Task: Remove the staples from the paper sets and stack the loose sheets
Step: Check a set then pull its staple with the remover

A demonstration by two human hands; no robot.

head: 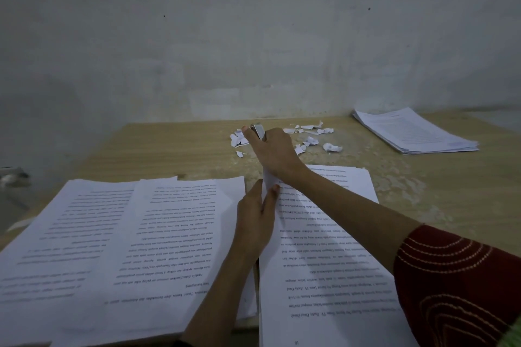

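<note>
A paper set (318,256) of printed sheets lies at the near right of the wooden table (174,146). My left hand (258,217) pinches its raised far-left corner between thumb and fingers. Just beyond, my right hand (275,149) grips a small metal stapler-like tool (258,130) over that same corner. The staple itself is hidden under my hands. Loose printed sheets (124,242) lie spread at the near left. A neat stack of sheets (414,132) sits at the far right.
Several torn white paper scraps (308,139) litter the table's far middle, around my right hand. A grey wall (253,36) rises directly behind the table. The table's left edge runs diagonally, with a dim object (12,176) beyond it.
</note>
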